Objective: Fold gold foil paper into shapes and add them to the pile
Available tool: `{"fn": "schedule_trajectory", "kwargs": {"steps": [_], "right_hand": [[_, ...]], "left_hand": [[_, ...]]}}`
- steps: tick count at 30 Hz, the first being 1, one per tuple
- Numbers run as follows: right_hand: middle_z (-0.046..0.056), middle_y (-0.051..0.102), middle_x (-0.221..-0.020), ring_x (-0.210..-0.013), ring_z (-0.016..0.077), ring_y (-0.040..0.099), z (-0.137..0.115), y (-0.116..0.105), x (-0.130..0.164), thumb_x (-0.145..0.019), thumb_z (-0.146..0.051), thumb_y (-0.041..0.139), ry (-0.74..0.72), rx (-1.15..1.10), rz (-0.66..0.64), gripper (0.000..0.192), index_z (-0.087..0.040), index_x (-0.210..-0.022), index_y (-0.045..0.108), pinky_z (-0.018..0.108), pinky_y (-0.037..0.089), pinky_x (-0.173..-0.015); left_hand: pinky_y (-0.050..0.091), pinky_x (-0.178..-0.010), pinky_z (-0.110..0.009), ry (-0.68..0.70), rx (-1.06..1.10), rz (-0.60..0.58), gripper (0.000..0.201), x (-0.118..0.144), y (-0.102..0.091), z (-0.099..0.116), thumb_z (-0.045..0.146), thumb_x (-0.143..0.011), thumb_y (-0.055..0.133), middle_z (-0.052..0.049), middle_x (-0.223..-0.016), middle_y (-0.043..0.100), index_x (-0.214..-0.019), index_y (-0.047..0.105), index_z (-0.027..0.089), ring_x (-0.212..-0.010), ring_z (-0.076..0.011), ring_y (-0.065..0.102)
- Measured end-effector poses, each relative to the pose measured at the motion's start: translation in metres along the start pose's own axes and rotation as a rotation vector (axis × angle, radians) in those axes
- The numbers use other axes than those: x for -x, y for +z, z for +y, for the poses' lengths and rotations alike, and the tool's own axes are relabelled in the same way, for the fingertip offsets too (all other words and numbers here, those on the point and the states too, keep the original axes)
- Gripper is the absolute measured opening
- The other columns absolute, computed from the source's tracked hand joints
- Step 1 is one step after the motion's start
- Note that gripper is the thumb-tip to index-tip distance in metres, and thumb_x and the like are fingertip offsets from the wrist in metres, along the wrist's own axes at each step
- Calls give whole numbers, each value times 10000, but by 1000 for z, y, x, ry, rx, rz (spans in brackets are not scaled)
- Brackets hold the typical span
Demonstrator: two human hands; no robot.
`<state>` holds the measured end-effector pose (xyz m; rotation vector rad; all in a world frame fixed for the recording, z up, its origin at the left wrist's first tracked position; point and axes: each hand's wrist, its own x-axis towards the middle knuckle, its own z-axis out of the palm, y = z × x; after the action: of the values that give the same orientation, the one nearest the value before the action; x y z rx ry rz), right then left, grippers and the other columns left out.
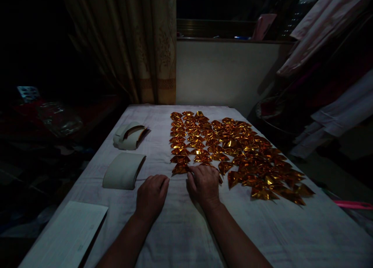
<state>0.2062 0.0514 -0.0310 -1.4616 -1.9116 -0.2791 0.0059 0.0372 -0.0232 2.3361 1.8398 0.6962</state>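
The right hand [204, 184] lies palm down on the white cloth-covered table [180, 229], its fingertips touching the near edge of the spread of folded gold foil paper pieces [233, 151]; the fingers are curled slightly over the closest piece, but whether they pinch it or only press on it cannot be told in this dim light. The gold pieces lie ahead of and to the right of that hand, in rough rows running away from the person, so the right hand is plainly the nearer one. The left hand [151, 196] rests flat and empty on the cloth just left of the right hand, close to but apart from the nearest gold piece. Further left lie a curved stack of white paper sheets [124, 171], a second curled white stack with a gold inner face [129, 135], and a flat white sheet [67, 235] at the table's near corner
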Motion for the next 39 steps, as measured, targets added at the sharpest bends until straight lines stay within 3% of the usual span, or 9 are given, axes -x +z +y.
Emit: {"fn": "schedule_trajectory", "kwargs": {"steps": [39], "right_hand": [[33,681,-837,-838,215,542,-1,5,2,-939,-240,560,-17,-45,9,116,-220,-965,672,380,292,-840]], "left_hand": [[425,-735,-315,5,12,27,285,1,5,-3,322,-992,440,-20,-836,719,-843,666,232,-826,-210,637]]}}
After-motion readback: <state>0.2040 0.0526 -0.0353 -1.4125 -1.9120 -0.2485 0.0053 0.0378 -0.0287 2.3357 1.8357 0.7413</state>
